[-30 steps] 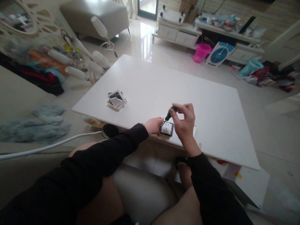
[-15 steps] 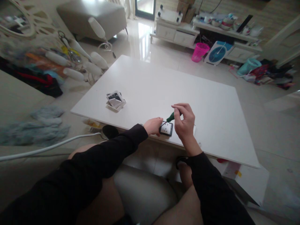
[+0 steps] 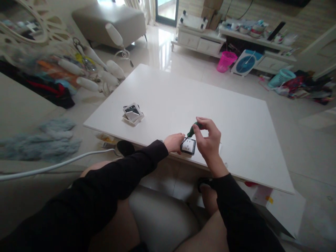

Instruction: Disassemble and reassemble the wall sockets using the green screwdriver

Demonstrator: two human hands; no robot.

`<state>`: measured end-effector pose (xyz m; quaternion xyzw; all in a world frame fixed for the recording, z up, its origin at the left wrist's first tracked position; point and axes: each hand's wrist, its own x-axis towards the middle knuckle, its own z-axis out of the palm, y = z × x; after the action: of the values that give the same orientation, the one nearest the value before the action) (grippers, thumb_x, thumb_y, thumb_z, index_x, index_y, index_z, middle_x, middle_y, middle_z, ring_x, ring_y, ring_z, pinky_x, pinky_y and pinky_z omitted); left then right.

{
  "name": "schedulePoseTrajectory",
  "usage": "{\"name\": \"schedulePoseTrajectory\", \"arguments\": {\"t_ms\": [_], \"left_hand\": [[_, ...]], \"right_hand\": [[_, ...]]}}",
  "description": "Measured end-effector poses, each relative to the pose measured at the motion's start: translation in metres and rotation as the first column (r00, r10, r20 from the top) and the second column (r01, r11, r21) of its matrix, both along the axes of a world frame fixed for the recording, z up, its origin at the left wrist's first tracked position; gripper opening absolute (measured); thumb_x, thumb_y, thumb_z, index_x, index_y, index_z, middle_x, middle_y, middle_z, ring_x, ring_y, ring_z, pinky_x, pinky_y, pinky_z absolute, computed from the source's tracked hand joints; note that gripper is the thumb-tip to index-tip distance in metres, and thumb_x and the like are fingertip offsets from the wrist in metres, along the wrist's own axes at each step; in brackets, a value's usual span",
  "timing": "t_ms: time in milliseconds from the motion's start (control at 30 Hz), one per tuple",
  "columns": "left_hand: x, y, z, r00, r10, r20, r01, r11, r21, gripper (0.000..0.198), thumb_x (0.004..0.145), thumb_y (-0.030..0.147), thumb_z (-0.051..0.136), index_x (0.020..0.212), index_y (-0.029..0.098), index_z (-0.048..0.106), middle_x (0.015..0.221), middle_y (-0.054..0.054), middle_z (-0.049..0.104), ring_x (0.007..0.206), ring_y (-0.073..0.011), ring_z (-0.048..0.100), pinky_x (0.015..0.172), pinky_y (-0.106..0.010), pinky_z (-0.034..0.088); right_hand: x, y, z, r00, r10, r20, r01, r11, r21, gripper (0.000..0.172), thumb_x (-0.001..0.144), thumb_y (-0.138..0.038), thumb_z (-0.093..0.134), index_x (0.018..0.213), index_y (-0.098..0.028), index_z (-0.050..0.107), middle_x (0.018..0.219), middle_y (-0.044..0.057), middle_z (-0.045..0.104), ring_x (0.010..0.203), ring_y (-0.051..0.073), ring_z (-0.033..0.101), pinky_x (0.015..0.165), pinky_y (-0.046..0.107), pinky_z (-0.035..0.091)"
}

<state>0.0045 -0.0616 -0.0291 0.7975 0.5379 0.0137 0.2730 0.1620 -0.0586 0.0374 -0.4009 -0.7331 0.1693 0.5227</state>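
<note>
Near the front edge of the white table (image 3: 168, 101) lies a wall socket (image 3: 188, 146) with a white face and a dark frame. My left hand (image 3: 174, 142) grips its left side, fingers closed against it. In my right hand (image 3: 209, 138) is a screwdriver (image 3: 191, 131) with a green handle, held at a slant. Its shaft reaches down to the upper left side of the socket; the exact spot of the tip is hard to make out. Part of a flat white piece (image 3: 220, 148) shows just right of my right hand.
A small pile of white and dark frames (image 3: 133, 114) sits on the table's left part. Beyond the table's left edge stands a lamp with white shades (image 3: 114, 69). A white cable (image 3: 57, 167) runs at the lower left. A pink basket (image 3: 226, 62) stands on the floor behind.
The whole view has shifted slightly right and down. My right hand has turned a little around the screwdriver handle, while my left hand stays on the socket.
</note>
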Motion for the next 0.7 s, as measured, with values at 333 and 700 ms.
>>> {"name": "schedulePoseTrajectory", "arguments": {"t_ms": [333, 700], "left_hand": [[0.0006, 0.0004, -0.0008, 1.000, 0.018, -0.005, -0.018, 1.000, 0.002, 0.067, 0.060, 0.027, 0.098, 0.116, 0.014, 0.063, 0.122, -0.014, 0.071, 0.108, -0.0297, 0.072, 0.088, -0.033, 0.054], [0.0001, 0.0004, -0.0003, 1.000, 0.022, -0.014, -0.022, 1.000, -0.006, 0.067, 0.061, 0.029, 0.098, 0.116, 0.015, 0.062, 0.122, -0.014, 0.071, 0.108, -0.0305, 0.072, 0.088, -0.033, 0.055]], "right_hand": [[0.0020, 0.0011, 0.0025, 1.000, 0.002, 0.017, -0.001, 0.999, -0.041, 0.022, 0.100, -0.026, 0.058, 0.116, -0.026, 0.073, 0.115, 0.008, 0.076, 0.102, 0.022, 0.072, 0.081, 0.040, 0.063], [0.0003, 0.0018, 0.0048, 0.999, 0.001, 0.036, -0.003, 0.999, 0.044, 0.014, 0.097, -0.021, 0.061, 0.108, -0.024, 0.070, 0.110, 0.007, 0.071, 0.103, 0.022, 0.070, 0.080, 0.038, 0.062]]}}
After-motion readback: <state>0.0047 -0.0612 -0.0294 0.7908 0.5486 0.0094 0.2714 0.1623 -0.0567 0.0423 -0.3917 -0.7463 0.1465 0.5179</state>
